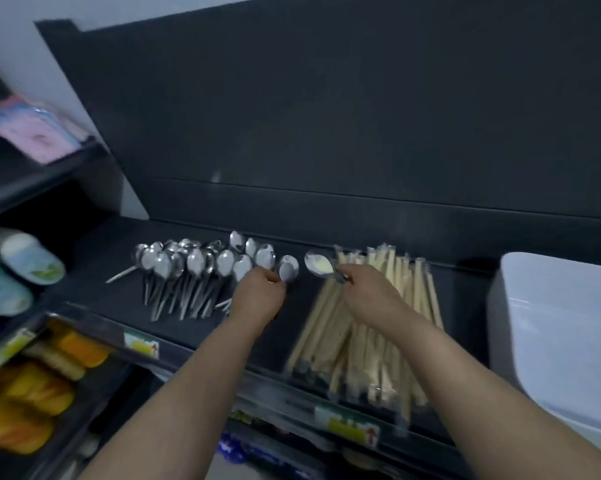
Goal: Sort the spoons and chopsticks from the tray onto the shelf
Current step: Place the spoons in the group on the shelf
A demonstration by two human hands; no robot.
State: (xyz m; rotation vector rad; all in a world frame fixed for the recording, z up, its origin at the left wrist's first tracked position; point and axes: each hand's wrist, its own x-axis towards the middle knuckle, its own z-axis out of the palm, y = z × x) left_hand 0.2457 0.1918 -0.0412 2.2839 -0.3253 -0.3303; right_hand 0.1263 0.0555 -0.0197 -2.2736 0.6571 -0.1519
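Your left hand point(261, 289) pinches one spoon point(288, 269), right hand point(365, 292) a second spoon point(320, 265); lay them bowl-level by the row point(195, 265) left of both hands

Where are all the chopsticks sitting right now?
Head view: the chopsticks lie heaped on the dark shelf, right of centre, between the spoons at left and a white container at right.

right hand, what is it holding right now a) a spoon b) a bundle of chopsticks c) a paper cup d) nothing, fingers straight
a: the right hand pinches the handle of a spoon, whose bowl sticks out beyond the fingers near the far ends of the chopsticks lying on the shelf; the left hand grips a second spoon.
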